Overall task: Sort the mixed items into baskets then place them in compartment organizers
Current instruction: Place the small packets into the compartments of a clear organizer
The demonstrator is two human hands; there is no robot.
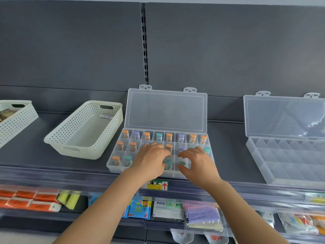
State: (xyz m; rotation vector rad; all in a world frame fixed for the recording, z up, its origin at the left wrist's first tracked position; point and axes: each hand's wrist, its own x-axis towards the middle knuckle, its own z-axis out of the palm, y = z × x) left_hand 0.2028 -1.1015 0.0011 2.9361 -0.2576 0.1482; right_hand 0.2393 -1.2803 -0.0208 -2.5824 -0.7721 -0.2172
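A clear compartment organizer (110,166) stands on the grey shelf with its lid (166,110) raised. Most of its cells hold upright tubes with orange (126,133), purple (181,137) or green (127,160) caps. Both my hands hover over the front middle cells. My left hand (151,160) has its fingers curled down onto a green-capped tube (168,162) in the front row. My right hand (197,162) pinches another green-capped tube (182,163) between thumb and forefinger in the neighbouring cell. The cells under my hands are hidden.
A white perforated basket (84,150) to the left holds one small tube (105,116) at its far end. Another white basket (15,120) sits at the far left. A second open organizer (281,155) stands at right, nothing in its cells. Packaged goods (202,215) hang on the shelf below.
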